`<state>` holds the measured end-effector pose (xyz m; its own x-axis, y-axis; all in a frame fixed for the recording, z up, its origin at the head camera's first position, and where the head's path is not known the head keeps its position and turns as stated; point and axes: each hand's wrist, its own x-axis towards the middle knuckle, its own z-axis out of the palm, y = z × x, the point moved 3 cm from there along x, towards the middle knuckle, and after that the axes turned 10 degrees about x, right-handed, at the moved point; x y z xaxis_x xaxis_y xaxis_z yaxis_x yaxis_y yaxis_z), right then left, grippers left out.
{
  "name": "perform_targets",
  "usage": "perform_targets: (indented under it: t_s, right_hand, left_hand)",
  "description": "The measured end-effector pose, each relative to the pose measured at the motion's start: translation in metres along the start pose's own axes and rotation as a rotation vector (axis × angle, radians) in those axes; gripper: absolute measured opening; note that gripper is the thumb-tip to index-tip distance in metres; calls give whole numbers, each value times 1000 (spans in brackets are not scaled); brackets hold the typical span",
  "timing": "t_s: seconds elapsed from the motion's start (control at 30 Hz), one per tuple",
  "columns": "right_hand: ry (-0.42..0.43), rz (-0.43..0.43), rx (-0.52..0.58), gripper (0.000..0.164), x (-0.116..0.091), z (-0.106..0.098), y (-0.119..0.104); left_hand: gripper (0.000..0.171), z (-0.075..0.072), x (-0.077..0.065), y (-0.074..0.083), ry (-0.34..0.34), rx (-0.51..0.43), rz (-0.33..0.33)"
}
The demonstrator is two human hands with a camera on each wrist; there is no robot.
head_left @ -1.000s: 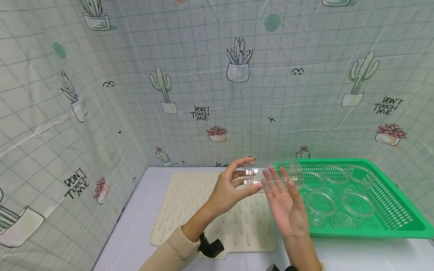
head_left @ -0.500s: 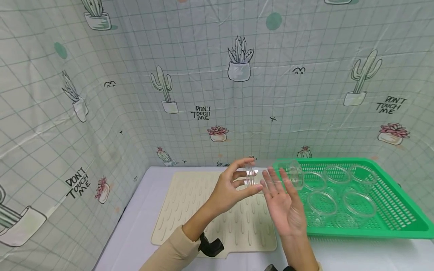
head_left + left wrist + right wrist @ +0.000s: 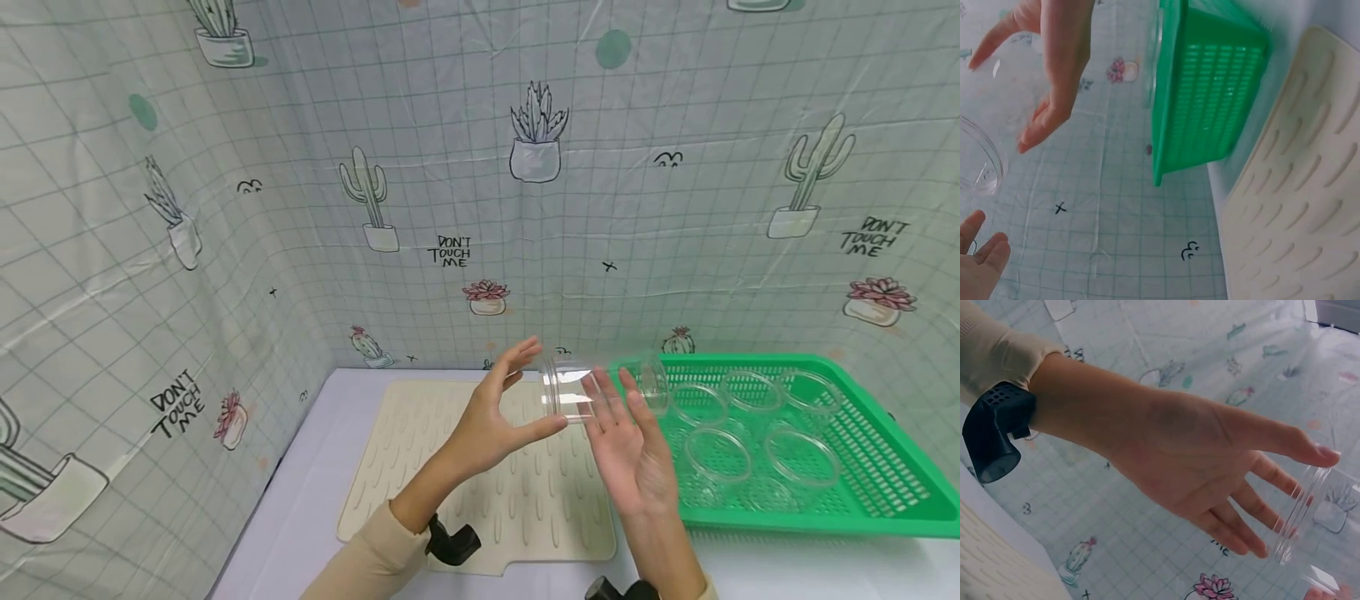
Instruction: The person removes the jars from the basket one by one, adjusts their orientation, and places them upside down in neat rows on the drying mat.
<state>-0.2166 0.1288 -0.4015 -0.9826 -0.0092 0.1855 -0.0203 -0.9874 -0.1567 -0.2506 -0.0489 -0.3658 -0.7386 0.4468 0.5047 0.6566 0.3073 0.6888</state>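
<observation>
A clear jar (image 3: 573,387) lies on its side in the air above the mat, its ringed rim toward the left. My right hand (image 3: 630,454) holds it near the base end, palm up, with fingers seen through the clear wall and the thumb at the near side. In the left wrist view the right hand (image 3: 1063,69) spans the jar from above. My left hand (image 3: 491,421) is spread beside the rim, thumb and fingers apart. In the left wrist view, its fingertips (image 3: 994,250) stand apart from the rim.
A green basket (image 3: 885,525) at the right contains several similar clear jars (image 3: 716,454) standing with round openings upward. A cream ridged mat (image 3: 555,500) lies on the white table (image 3: 300,500). Cactus-print cloth (image 3: 450,200) hangs behind and at the left.
My left hand has let go of the jar's rim end, its fingers spreading and shifting left. The jar stays nearly in place in the right hand.
</observation>
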Motion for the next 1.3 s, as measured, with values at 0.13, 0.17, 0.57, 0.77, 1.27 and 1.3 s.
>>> perform_targets:
  t_s: [0.13,0.17,0.57,0.77,1.27,1.3]
  right_hand:
    - [8,-12,-85,62,6,1,2]
    - [10,-14,-99,62,7,2,3]
    - [-10,15,-152,49,25,1,19]
    - [17,24,-167,53,33,0,28]
    - [95,49,-248,56,58,-10,58]
    - [104,50,-254,54,59,-11,60]
  left_hand:
    - [91,-9,-6,-8,12,58,-45]
    - [91,-11,-8,-10,12,73,-63]
    - [93,-42,-36,-44,39,187,-224]
    - [93,-56,-49,-58,47,199,-295]
    - [99,-66,-90,-102,57,345,-411]
    - [99,-66,-93,-105,53,361,-420]
